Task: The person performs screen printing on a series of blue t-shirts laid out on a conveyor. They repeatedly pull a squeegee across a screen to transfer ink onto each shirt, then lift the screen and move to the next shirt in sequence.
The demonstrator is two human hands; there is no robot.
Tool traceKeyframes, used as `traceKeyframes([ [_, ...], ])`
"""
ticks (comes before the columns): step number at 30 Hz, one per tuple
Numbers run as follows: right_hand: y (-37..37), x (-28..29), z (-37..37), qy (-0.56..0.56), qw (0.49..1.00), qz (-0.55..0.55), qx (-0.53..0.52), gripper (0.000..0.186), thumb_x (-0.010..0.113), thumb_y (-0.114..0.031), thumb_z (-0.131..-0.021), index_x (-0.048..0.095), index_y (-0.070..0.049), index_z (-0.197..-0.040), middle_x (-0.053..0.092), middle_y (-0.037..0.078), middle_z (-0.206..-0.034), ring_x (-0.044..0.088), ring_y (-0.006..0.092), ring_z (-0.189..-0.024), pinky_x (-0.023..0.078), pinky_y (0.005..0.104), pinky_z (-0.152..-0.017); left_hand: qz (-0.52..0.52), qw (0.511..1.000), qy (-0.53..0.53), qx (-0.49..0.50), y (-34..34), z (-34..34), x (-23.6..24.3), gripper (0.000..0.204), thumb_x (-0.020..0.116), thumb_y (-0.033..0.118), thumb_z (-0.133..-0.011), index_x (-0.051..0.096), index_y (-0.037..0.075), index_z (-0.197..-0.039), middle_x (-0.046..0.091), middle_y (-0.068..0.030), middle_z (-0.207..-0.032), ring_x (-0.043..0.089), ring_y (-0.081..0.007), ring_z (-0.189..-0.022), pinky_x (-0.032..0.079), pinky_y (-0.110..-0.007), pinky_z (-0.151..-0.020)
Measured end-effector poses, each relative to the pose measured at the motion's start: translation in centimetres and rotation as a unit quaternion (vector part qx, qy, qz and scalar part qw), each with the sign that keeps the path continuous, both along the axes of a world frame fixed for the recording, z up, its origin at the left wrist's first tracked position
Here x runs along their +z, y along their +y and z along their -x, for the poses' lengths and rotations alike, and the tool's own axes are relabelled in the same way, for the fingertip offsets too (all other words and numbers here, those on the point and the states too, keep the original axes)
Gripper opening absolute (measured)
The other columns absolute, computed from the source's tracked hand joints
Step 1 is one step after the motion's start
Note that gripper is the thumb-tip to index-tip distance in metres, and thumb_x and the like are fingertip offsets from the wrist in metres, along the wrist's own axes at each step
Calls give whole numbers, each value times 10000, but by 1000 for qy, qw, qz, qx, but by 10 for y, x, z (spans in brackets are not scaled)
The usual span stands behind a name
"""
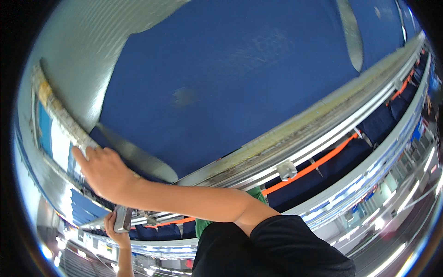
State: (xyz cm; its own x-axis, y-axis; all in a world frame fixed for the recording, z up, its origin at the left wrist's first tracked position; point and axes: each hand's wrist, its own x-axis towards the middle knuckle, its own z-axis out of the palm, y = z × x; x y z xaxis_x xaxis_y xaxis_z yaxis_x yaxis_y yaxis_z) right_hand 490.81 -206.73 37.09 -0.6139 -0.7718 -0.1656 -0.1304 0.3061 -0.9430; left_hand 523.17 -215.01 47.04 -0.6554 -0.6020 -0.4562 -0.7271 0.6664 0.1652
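A wide sheet of dark blue cloth (221, 78) lies under a shiny clear film (92, 41), on a surface bordered by a worn rail (277, 143). My right arm, in a black short sleeve, reaches across to the left. The fingers of my right hand (108, 173) bend over the end of a worn, yellow-stained bar (64, 111), beside the cloth's left edge; some fingertips are hidden. Lower down, my left hand (119, 233) wraps round a grey box-shaped metal part (123, 219) below the rail. My right forearm passes just above it.
An orange strip (314, 164) runs along the rail's near side above dark hanging cloth (295, 189). A small metal block (287, 171) sits on the rail. Blue cloth (87, 207) continues beyond the bar. Bright lamps and blurred room fittings show at lower right.
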Motion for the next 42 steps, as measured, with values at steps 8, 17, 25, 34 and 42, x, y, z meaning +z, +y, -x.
traceKeyframes([
  [8, 7, 0, 4, 10, 997, 60, -48, 507, 673, -157, -945, 463, 45, -1359, 617, 128, -881, 658, 270, -760, 541, 377, -700, 25, 999, 16, 16, 15, -1, 0, 429, 807, 173, -775, 723, 16, -1165, 686, -144, -1185, 637, -349, -1104, 465, -450, -999],
  [17, 11, -1, 4, 14, 991, 110, -79, 541, 692, -106, -923, 431, 39, -1374, 600, 156, -862, 648, 291, -730, 534, 383, -657, 28, 999, 17, 7, 12, 3, 0, 453, 808, 159, -729, 731, 18, -1153, 698, -127, -1156, 644, -328, -1085, 438, -431, -992],
  [25, 7, -3, 2, -52, 989, 127, -53, 565, 686, -50, -911, 410, 46, -1394, 598, 186, -897, 644, 332, -746, 531, 417, -670, 28, 999, 27, -7, 9, 1, -1, 467, 800, 180, -727, 727, 11, -1157, 685, -131, -1102, 633, -338, -1027, 452, -442, -947],
  [34, 7, -5, 4, -61, 991, 114, -33, 542, 647, -58, -942, 387, 39, -1407, 603, 199, -942, 650, 330, -767, 532, 430, -694, 31, 999, 16, -4, 10, -1, -1, 463, 790, 216, -760, 727, 15, -1173, 667, -133, -1070, 616, -345, -1016, 454, -450, -936],
  [42, 10, -3, 5, -50, 994, 98, -29, 527, 647, -71, -948, 407, 44, -1403, 608, 176, -927, 643, 288, -752, 529, 392, -678, 22, 999, 30, -11, 9, -3, -2, 470, 810, 215, -757, 722, 16, -1174, 670, -130, -1076, 620, -338, -1027, 459, -441, -931],
])
